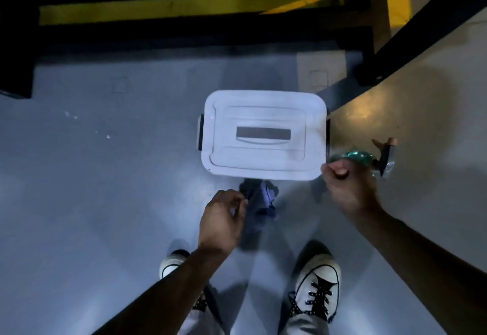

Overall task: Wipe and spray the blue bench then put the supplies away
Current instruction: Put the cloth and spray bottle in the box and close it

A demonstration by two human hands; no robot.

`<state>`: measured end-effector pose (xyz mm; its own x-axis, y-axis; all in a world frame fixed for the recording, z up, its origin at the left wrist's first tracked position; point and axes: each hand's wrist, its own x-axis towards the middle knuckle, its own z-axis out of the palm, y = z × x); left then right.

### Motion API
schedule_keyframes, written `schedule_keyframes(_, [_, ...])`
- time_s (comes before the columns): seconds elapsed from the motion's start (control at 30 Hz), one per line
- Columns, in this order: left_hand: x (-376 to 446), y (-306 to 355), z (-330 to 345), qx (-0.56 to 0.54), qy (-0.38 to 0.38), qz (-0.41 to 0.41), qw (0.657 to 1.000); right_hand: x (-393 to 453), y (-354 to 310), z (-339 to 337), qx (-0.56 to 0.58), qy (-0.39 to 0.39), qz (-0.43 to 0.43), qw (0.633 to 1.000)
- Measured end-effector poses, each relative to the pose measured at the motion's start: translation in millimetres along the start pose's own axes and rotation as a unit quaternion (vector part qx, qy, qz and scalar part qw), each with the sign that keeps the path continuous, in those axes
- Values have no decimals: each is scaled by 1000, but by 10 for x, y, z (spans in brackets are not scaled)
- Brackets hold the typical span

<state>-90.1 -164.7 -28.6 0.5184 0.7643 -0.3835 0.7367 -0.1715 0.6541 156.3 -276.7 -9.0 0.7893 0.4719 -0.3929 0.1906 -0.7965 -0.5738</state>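
Beside the closed bin, left hand pinches cloth.

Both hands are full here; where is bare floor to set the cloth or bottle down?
Bare grey floor lies left of the white bin, and right of the spray bottle. It is crowded at the bin's near edge: left hand with cloth, right hand, shoes.

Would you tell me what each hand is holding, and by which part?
Left hand grips a dark cloth by its bunched lower part. Right hand grips a blurred spray bottle; where exactly is unclear.
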Motion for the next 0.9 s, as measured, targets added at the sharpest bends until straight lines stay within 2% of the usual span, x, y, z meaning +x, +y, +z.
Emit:
schedule_keyframes(0.13, [299,294,-577,-22,86,44,995,124,-353,-167,17,15,-3,1000])
schedule_keyframes(0.23, [782,330,-762,-6,121,17,993,295,-489,-129,-15,-1,11,1000])
schedule_keyframes(0.37, [1212,349,-641,47,76,-51,995,484,-464,77,1,-21,52,998])
schedule_keyframes(0.47, [1315,355,-544,30,86,-108,990,545,-444,171,22,-16,81,996])
schedule_keyframes(0.57, [1332,372,-552,6,99,-145,984,540,-448,155,45,-50,102,992])
schedule_keyframes(0.63, [1289,366,-578,-11,98,-141,985,503,-412,112,26,-62,101,993])
schedule_keyframes(0.77, [1118,370,-681,1,97,-105,990,265,-414,-22,85,-15,115,990])
schedule_keyframes(0.9, [861,508,-734,31,97,-81,992,-225,-269,-209,69,-4,190,979])
